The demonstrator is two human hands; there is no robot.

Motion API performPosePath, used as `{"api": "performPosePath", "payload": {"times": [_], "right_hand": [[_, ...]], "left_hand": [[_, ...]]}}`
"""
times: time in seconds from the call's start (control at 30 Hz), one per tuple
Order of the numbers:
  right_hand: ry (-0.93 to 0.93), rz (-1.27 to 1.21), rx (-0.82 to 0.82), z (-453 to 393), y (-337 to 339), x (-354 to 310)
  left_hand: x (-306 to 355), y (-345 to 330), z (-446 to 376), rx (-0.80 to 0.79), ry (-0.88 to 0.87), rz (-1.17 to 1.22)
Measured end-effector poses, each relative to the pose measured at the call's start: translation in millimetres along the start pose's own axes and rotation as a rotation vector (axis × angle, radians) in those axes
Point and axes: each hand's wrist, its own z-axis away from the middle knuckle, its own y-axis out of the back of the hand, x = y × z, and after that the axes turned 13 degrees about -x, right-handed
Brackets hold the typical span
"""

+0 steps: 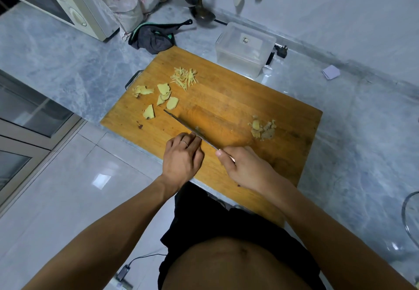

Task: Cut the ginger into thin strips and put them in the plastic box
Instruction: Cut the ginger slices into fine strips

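**Several slices waiting off the knife tip**

Spread over the left part of the cutting board [238, 99], toward its left corner: loose ginger slices [163, 89], flat and uncut, just beyond the tip of the knife [181, 122]. Farther on, near the far edge: a small heap of finished strips [184, 78]. Off the board's far corner, well apart from both hands: the plastic box [244, 47], with no ginger visible inside. Toward the right edge: a pile of knobbly scraps [263, 128], probably peel and trimmings.

Clamped round the knife handle at the near edge: right hand [244, 167], thumb laid along the top, blade running diagonally away and left, its line aimed nearly straight at the slices. Close against the blade's left side: left hand [182, 156], palm down, fingers bent, tips at the steel. Hard to tell whether gripping a piece beneath or merely resting; something small shows at the blade there.

Judged nearer to the slices: left hand, so likely the one to fetch the next slice in under the edge. Worth watching: fingertips so close to the blade.
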Motion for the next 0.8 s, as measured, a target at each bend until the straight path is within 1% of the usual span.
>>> {"api": "performPosePath", "payload": {"times": [0.4,0.63,0.8], "right_hand": [[0.002,-0.007,-0.006,7,-1,-3],[0.008,0.027,0.070,2,-4,-11],[0.044,0.043,0.103,-8,-7,-15]], "left_hand": [[0,-3,5,-0.006,0.013,-0.001],[3,-4,4,0.025,0.022,0.024],[8,-4,5,0.004,0.054,0.040]]}}
